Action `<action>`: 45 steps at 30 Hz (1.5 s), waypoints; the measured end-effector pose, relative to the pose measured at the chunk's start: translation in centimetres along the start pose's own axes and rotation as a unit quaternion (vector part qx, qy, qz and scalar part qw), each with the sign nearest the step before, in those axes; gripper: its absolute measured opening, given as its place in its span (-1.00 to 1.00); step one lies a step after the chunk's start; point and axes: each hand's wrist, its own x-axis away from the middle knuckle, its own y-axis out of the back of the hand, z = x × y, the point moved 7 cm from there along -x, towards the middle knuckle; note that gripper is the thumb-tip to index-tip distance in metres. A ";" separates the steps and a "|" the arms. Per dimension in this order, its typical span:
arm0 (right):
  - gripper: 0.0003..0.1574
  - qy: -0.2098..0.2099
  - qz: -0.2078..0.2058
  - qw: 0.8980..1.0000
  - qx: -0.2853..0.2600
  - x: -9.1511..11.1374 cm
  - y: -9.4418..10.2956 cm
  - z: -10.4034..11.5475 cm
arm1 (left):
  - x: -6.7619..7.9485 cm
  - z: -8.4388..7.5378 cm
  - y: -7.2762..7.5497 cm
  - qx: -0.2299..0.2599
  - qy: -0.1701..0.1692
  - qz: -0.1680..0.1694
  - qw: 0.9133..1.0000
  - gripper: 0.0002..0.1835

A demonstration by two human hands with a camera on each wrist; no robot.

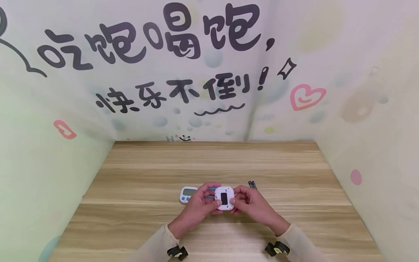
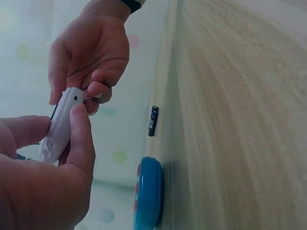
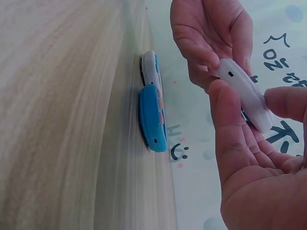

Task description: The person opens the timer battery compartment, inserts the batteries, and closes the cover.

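Both hands pinch a white timer in their fingers above the wooden table, beside painted walls.

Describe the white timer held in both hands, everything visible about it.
The white timer is a small, rounded-square device of what looks like smooth plastic, slim in profile. Its back faces the head camera, showing a dark rectangular opening in the middle. The left hand and right hand pinch its opposite edges, thumbs on the back, holding it above the wooden table. A small dark slot marks its thin edge. Nothing else touches it.
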 end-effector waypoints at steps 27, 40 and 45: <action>-0.61 0.118 -0.094 0.985 0.089 0.6 0.9 2.1 | -0.2 -0.2 0.0 -0.050 -0.016 -0.014 0.999 -0.33; -0.41 0.119 -0.103 0.979 0.127 0.4 0.7 1.9 | -0.1 -1.1 -0.5 -0.013 -0.033 -0.018 0.999 -0.32; -0.32 0.102 -0.091 0.984 0.117 0.3 0.9 1.7 | -0.2 -1.1 -0.4 -0.010 -0.016 -0.019 1.000 -0.33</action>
